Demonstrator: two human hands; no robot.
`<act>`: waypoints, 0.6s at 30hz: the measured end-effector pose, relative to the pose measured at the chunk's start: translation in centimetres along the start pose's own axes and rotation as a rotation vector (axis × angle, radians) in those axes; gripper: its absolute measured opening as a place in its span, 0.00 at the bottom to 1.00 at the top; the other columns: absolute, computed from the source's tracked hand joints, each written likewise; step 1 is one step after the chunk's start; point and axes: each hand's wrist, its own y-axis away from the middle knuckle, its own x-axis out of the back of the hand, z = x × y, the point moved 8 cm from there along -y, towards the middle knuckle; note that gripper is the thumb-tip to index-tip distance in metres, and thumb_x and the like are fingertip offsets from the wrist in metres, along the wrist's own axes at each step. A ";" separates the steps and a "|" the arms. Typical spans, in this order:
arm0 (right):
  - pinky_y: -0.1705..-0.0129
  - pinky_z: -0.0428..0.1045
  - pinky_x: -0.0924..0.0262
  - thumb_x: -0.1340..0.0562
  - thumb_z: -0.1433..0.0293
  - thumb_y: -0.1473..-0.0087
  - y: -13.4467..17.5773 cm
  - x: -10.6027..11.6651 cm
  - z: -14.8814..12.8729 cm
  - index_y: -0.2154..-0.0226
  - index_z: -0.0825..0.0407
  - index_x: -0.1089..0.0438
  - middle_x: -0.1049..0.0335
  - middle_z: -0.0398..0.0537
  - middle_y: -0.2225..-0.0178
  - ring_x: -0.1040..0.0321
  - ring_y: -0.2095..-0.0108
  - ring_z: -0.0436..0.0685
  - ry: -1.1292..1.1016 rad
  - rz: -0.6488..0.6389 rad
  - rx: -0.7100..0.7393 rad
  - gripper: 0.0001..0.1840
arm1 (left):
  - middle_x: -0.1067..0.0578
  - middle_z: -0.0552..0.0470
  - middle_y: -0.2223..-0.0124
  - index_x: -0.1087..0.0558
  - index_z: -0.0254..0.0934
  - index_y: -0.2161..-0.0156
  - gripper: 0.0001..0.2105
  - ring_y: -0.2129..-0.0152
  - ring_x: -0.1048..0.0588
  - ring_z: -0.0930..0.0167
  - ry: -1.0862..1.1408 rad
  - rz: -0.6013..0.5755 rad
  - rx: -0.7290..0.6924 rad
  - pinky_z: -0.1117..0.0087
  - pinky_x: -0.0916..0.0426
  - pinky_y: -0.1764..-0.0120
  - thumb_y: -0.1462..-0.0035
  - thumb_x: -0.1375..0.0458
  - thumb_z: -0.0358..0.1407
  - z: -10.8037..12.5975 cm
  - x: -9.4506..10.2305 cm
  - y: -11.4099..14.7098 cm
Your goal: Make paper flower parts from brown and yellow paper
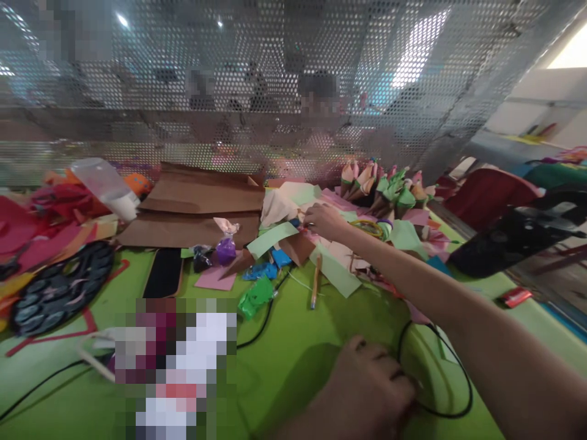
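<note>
Lying beside right grip (pixel 325 221): cream paper (pixel 276 208)

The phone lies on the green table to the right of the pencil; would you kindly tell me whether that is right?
Not quite: the phone lies on the green table, but to the left of the pencil, as the head view shows.
</note>
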 end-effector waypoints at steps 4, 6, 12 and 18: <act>0.50 0.52 0.43 0.41 0.74 0.42 -1.1 2.0 1.2 0.64 0.53 0.20 0.22 0.56 0.58 0.31 0.53 0.62 -0.027 0.107 -0.089 0.12 | 0.22 0.55 0.68 0.25 0.39 0.58 0.06 0.66 0.26 0.68 0.011 -0.018 0.028 0.62 0.41 0.63 0.38 0.39 0.38 -0.3 0.2 0.1; 0.50 0.52 0.41 0.42 0.73 0.43 -1.4 3.7 2.1 0.61 0.54 0.21 0.23 0.56 0.56 0.30 0.53 0.62 -0.051 0.188 -0.146 0.14 | 0.22 0.55 0.67 0.25 0.39 0.57 0.06 0.65 0.26 0.67 0.015 -0.032 0.044 0.62 0.39 0.62 0.37 0.39 0.38 -0.5 0.2 0.2; 0.57 0.50 0.36 0.48 0.73 0.45 -0.7 9.2 5.8 0.59 0.55 0.24 0.23 0.51 0.62 0.27 0.59 0.60 -0.219 0.467 -0.321 0.18 | 0.20 0.53 0.61 0.24 0.41 0.54 0.08 0.61 0.26 0.66 0.072 -0.033 0.154 0.62 0.37 0.58 0.33 0.44 0.39 -1.9 0.8 0.3; 0.66 0.48 0.34 0.43 0.69 0.47 0.3 10.3 7.6 0.58 0.54 0.26 0.23 0.48 0.68 0.24 0.68 0.58 -0.519 0.538 -0.412 0.16 | 0.18 0.53 0.58 0.23 0.43 0.50 0.11 0.58 0.25 0.65 0.085 -0.015 0.255 0.62 0.34 0.57 0.34 0.42 0.38 -3.5 1.0 0.4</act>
